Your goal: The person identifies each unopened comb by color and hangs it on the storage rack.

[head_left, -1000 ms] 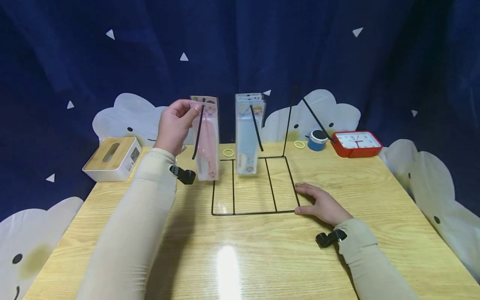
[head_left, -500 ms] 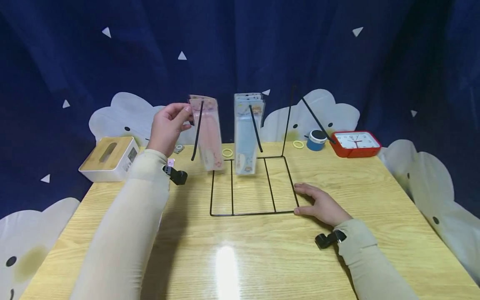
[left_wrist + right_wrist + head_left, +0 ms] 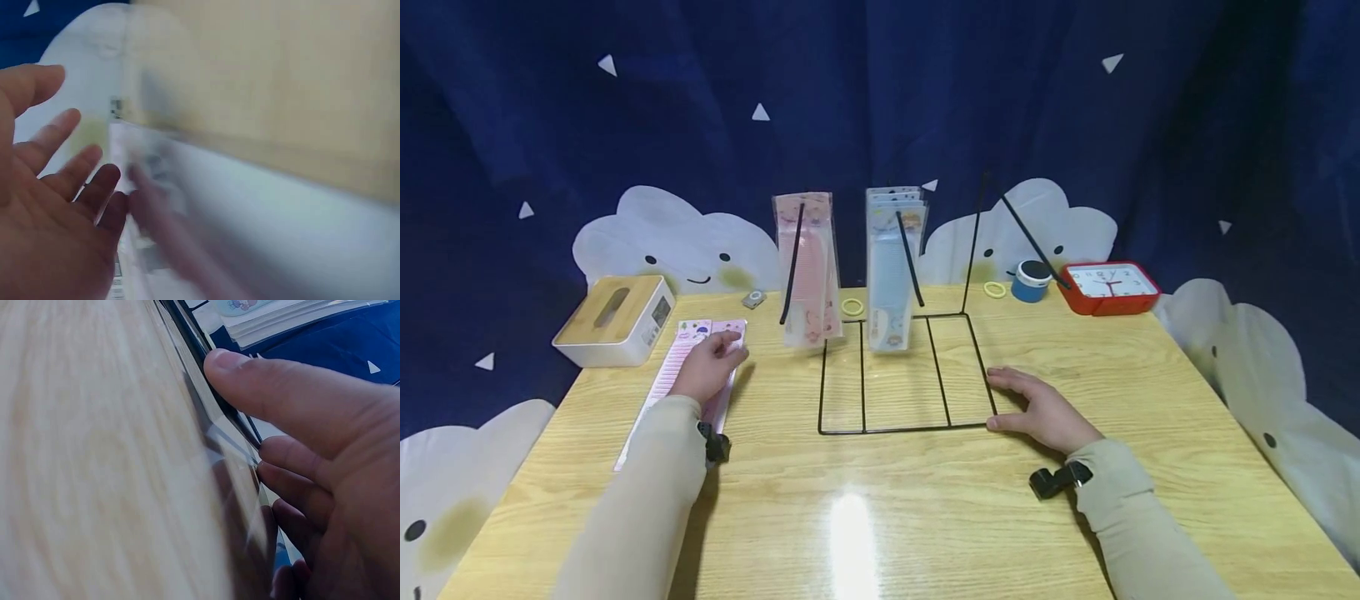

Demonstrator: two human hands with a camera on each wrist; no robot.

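Note:
In the head view my left hand [image 3: 707, 367] is over pink packaged combs [image 3: 672, 367] lying on the table at the left. Its fingers are loosely bent with nothing between them, and the left wrist view shows them spread apart. My right hand [image 3: 1043, 410] rests at the right side of a black wire display rack [image 3: 907, 430]; thumb and fingertips touch its base wire. Pink packaged combs [image 3: 811, 267] hang from the rack's left hook. Several blue packaged combs [image 3: 890, 271] hang from the middle hook, while the right hook [image 3: 1033, 240] carries nothing.
A white tissue box [image 3: 617, 321] with a wooden lid stands at the back left, beside a small grey gadget [image 3: 754, 298]. Yellow rings [image 3: 852, 307], a blue cylinder [image 3: 1032, 282] and a red clock [image 3: 1108, 288] lie along the back. A dark blue curtain [image 3: 820, 100] hangs behind.
My left hand has let go of the hanging pink packaged combs and moved down and left to those on the table. The hanging pink packs have swung back. The right hand has stayed put.

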